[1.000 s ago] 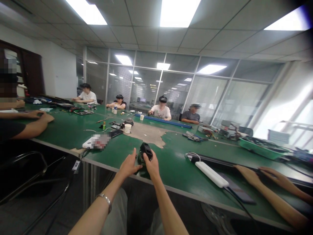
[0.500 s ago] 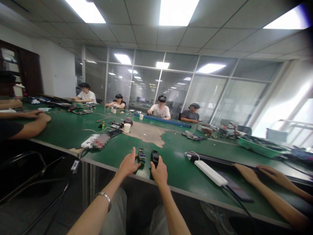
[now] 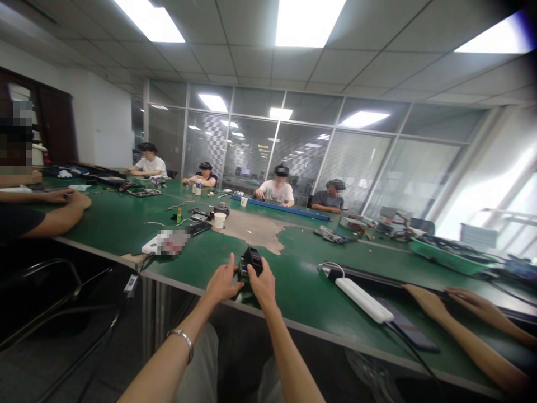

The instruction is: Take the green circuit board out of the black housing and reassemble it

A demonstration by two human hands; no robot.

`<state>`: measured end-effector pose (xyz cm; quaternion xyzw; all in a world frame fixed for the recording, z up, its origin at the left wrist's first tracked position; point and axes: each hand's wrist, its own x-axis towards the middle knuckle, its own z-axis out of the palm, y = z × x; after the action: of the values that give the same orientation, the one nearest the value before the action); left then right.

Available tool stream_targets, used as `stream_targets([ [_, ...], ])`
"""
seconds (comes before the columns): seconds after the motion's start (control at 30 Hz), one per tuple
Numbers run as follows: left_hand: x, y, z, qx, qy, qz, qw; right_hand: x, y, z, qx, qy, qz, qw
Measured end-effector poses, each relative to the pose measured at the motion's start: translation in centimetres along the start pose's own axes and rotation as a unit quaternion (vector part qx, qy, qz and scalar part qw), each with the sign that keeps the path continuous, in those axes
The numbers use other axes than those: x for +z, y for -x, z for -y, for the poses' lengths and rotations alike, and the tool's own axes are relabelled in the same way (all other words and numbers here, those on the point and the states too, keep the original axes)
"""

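My right hand (image 3: 264,284) grips a black plastic housing (image 3: 253,258), its hollow side partly showing, tilted over a small green circuit board (image 3: 242,276). The board stands on the green table close to the near edge and is now mostly hidden behind the housing. On its left is my left hand (image 3: 222,284), thumb and forefinger spread apart. The thumb tip lies by the board's lower edge; whether it touches cannot be made out. A metal bracelet circles my left wrist.
A white power strip (image 3: 364,300) and a dark flat slab (image 3: 413,324) lie to the right, near another person's hands (image 3: 425,302). A paper cup (image 3: 219,220) stands ahead. To the left is a white device (image 3: 153,243) with a cable. Several people sit around the table.
My right hand has lifted the black housing off the table and moved it left, over the circuit board. My left hand has stayed nearly where it was.
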<state>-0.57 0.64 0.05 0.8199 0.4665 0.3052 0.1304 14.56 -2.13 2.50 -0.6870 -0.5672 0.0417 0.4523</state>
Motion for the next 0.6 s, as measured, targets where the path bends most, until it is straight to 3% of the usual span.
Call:
stream_targets([
  [0.33, 0.4, 0.0, 0.3, 0.006, 0.005, -0.043, 0.999, 0.5, -0.2, 2.7, -0.02, 0.077, 0.06, 0.995],
  [0.6, 0.6, 0.0, 0.4, 0.028, -0.002, -0.054, 0.998, 1.7, 1.8, 1.5, -0.021, 0.116, 0.072, 0.99],
])
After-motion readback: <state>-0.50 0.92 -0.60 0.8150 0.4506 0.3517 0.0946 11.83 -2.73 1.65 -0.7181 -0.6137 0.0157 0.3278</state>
